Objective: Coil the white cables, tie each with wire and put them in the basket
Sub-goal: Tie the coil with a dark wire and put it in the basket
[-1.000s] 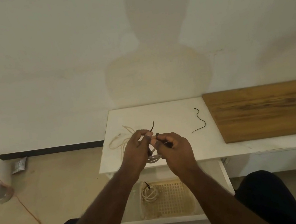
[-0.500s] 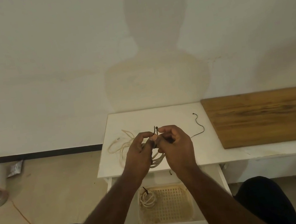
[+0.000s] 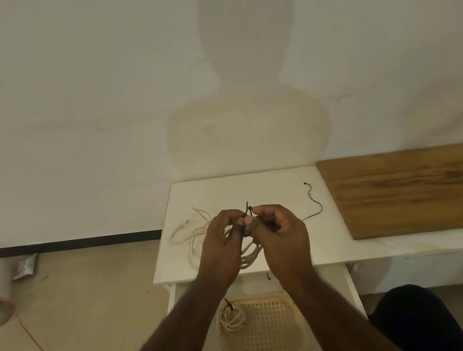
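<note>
1. Head view: white table against a plain wall, wood board to its right.
2. Left hand and right hand pinch a dark wire round a coiled cable above the table.
3. Loose cable and spare wire lie on the table.
4. Basket in the open drawer holds a tied coil.

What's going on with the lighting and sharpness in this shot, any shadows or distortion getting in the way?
Head view: dim, warm light from behind casts the person's shadow on the wall; wide-angle bending slants the table edges; the left hand and right hand are fairly sharp, yet the dark wire they pinch is thin and hard to trace; the basket sits in shade.
</note>
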